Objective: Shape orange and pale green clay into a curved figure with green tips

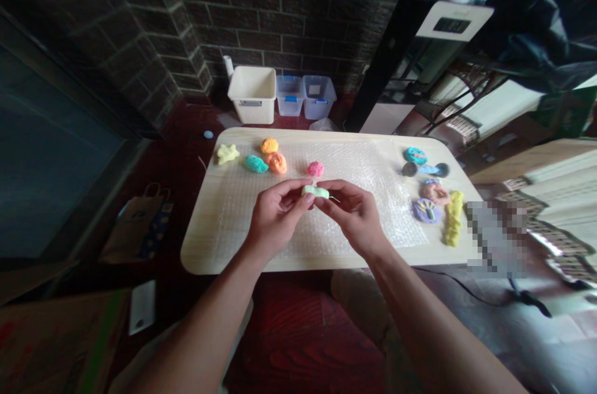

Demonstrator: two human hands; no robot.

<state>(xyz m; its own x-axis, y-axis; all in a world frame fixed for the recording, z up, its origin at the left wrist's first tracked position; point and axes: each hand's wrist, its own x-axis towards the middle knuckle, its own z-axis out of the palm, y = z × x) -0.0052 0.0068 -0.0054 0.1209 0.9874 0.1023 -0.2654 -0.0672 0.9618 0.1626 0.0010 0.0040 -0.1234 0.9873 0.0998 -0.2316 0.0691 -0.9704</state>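
Note:
Between my two hands is a small piece of pale green modelling clay [316, 191], held above the middle of the table. My left hand [278, 209] pinches its left end with thumb and fingers. The right end is gripped by the thumb and fingers of my right hand [351, 210]. Just beyond my fingertips lies a pink clay lump [315, 168]. To the left sit an orange-yellow lump [269, 145], an orange lump [277, 163], a teal lump [256, 163] and a pale yellow star-like piece [227, 154].
Bubble wrap [373, 195] covers much of the wooden table [200, 248]. Along the right lie a blue clay disc [415, 155], a dumbbell-shaped piece [426, 169], a pinkish ring [436, 192], a purple disc [426, 210] and a yellow strip [453, 219]. A white bin [252, 96] stands behind.

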